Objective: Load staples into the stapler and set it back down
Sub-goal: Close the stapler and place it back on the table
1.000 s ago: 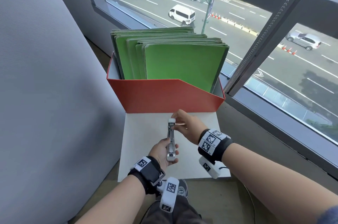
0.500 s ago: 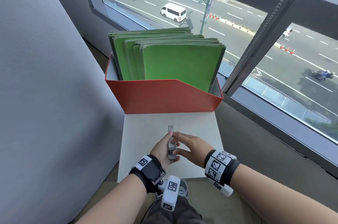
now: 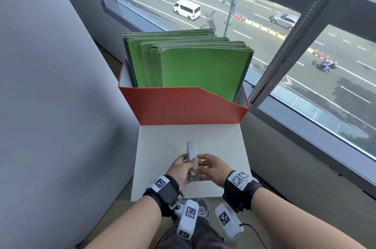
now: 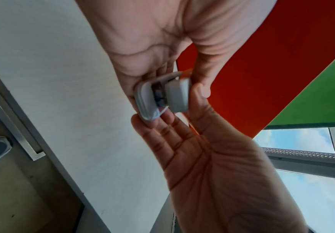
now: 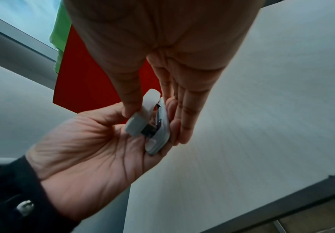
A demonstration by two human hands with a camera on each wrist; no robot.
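Observation:
A small grey-white stapler (image 3: 192, 153) is held in the air just above the white table (image 3: 223, 147), its nose pointing away from me. My left hand (image 3: 188, 165) wraps its rear half from the left. My right hand (image 3: 200, 167) pinches it from the right, thumb on the top arm and straight fingers (image 5: 182, 119) along the base. In the wrist views the stapler (image 4: 162, 96) (image 5: 152, 124) shows only a narrow gap between top arm and base, with dark metal inside. No loose staples are visible.
A red file box (image 3: 183, 106) full of green folders (image 3: 203, 70) stands at the table's far edge. A grey partition (image 3: 50, 86) closes the left side and a window sill (image 3: 305, 147) the right. My shoe (image 3: 202, 208) shows below the near edge.
One second ago the stapler lay open with my right hand at its nose holding a thin strip. The top arm has since come down, and my right hand moved back onto the stapler's body.

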